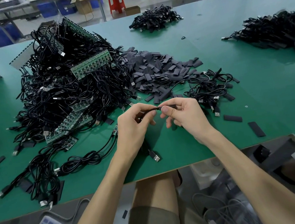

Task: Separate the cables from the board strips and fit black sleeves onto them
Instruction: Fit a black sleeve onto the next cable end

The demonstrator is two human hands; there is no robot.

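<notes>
L hand (135,125) pinches a black cable (148,111) betw. thumb & fingers. R hand (183,116) pinches a black sleeve (170,106) at its tip. Both are over the desk's (273,94) near edge, mid. Board-strip pile (74,84) sits to the left.

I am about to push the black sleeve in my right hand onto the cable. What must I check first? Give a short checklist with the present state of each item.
1. The left hand pinches the cable: ok.
2. The right hand pinches the sleeve: ok.
3. Cable end and sleeve mouth meet between the two hands: ok.
4. Cable end inside the sleeve: cannot tell, the hands hide it.
5. A pile of spare sleeves lies on the table behind the hands: ok.
</notes>
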